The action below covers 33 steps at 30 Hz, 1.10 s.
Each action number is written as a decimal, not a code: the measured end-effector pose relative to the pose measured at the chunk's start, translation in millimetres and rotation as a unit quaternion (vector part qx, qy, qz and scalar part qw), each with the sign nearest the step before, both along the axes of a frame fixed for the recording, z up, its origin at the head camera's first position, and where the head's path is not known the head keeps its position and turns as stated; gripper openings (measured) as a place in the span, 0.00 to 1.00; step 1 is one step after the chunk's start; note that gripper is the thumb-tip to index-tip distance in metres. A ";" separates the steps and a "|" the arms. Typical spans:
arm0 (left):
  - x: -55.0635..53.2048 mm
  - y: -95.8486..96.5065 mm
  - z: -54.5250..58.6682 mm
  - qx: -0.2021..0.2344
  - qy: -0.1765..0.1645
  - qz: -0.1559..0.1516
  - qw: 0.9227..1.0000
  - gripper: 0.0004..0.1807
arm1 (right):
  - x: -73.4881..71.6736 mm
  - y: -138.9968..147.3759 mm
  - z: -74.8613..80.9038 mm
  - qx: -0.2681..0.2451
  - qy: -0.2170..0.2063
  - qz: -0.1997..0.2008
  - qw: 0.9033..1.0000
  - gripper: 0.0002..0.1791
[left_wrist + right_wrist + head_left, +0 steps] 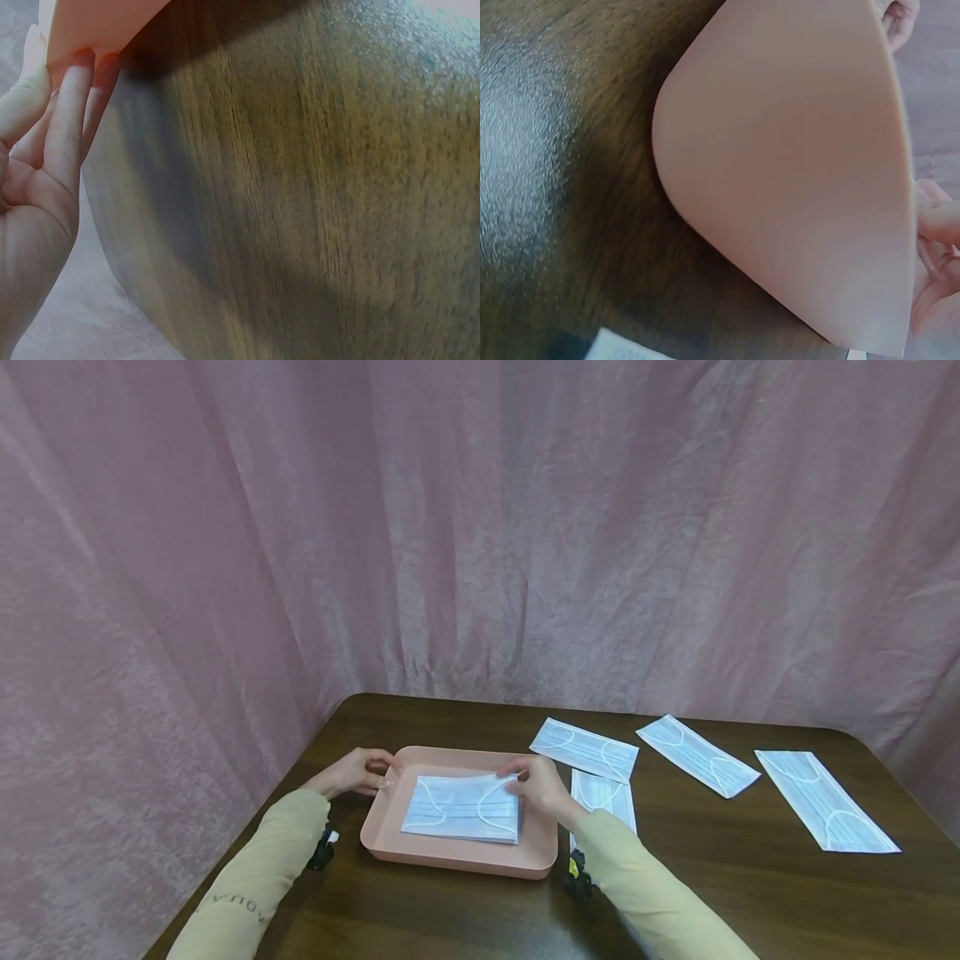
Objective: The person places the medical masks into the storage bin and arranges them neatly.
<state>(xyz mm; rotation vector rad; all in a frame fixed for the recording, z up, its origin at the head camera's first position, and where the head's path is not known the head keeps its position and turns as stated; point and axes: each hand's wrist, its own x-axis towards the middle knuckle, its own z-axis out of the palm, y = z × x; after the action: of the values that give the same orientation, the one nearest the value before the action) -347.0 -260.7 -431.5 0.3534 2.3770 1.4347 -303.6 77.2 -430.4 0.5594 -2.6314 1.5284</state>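
A pink tray [457,862] sits near the table's left side, with light-blue pleated face masks [461,810] lying in it as a stack, white ear loops on top. My left hand [358,772] holds the tray's left rim; in the left wrist view its fingertips [81,60] press the outer wall. At the top right corner of the upper mask, my right hand [542,787] pinches the edge between thumb and fingers. The right wrist view shows mostly the tray's outer wall [780,165], with part of the right hand [939,255] beyond the rim.
Right of the tray, one face mask [585,747] overlaps another mask [606,797], which the right forearm partly covers. Farther right lie a slanted mask [699,756] and another mask [825,802] on the brown wooden table [720,877]. Pink curtains [480,527] hang behind.
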 end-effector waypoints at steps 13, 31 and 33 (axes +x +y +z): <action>1.3 0.9 0.7 0.001 0.002 0.002 1.000 0.19 | 2.7 -0.1 -3.3 0.054 0.023 -0.007 0.998 0.13; 1.5 0.7 1.2 0.001 -0.002 0.008 1.000 0.19 | 6.5 0.6 -1.3 0.091 0.038 -0.003 0.995 0.12; 1.5 0.3 1.1 0.002 -0.003 0.007 1.000 0.19 | 6.8 0.4 -1.1 0.096 0.043 -0.002 0.994 0.12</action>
<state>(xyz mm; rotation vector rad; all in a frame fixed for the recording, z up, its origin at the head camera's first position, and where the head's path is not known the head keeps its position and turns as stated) -345.5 -260.4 -430.4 0.3330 2.3760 1.4458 -296.8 77.6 -431.4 0.6173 -2.7266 1.2280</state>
